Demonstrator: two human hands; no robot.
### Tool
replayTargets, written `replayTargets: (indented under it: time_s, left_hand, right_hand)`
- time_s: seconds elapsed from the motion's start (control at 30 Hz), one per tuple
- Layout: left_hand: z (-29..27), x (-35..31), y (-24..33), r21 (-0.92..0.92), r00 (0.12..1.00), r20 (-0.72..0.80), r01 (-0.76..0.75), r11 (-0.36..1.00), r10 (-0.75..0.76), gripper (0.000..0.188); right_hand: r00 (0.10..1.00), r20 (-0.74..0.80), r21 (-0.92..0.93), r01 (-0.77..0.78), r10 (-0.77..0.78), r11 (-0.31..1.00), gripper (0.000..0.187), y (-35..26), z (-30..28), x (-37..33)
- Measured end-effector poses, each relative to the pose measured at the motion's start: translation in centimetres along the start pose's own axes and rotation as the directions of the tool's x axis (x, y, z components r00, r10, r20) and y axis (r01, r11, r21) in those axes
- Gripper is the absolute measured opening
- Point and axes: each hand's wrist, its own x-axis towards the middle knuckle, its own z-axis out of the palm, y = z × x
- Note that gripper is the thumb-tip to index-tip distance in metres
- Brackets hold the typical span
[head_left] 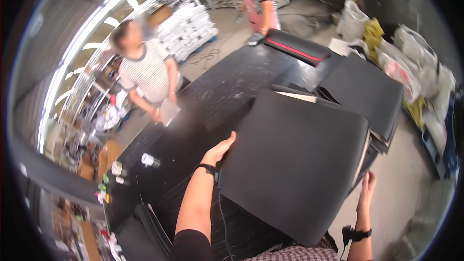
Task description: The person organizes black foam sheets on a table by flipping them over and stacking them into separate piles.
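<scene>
A large black padded panel (297, 159) with rounded corners lies tilted in front of me, on top of other dark pieces. At its left edge is my left hand (220, 151), thumb up along the side; the other fingers are partly hidden at the edge, and the hand appears to grip the panel. Just beyond the panel's right edge, my right hand (367, 193) points upward with its fingers stretched, close to the edges of the layered pieces beneath. I see nothing held in it. Both wrists wear black bands.
More black panels (365, 92) are stacked at the right of the black table (203, 101). A black roll with a red stripe (297, 48) lies at the far end. Two people stand across the table, one holding a pale flat piece (169, 112). White sacks (355, 21) line the right.
</scene>
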Motion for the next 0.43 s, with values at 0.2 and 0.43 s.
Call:
replayTargets:
  time_s: [0.2,0.43]
  left_hand:
    - [2.2,0.7,0.0,-0.087,0.996,-0.076,0.031,0.996,-0.038,0.076]
    - [2.2,2.5,-1.1,0.086,0.992,-0.122,0.008,0.996,0.002,0.071]
  right_hand:
    - [0.675,0.675,0.441,-0.693,0.298,0.570,0.054,1.2,1.5,-2.1]
    - [0.613,0.766,0.307,-0.612,0.192,0.729,0.074,2.0,3.4,0.0]
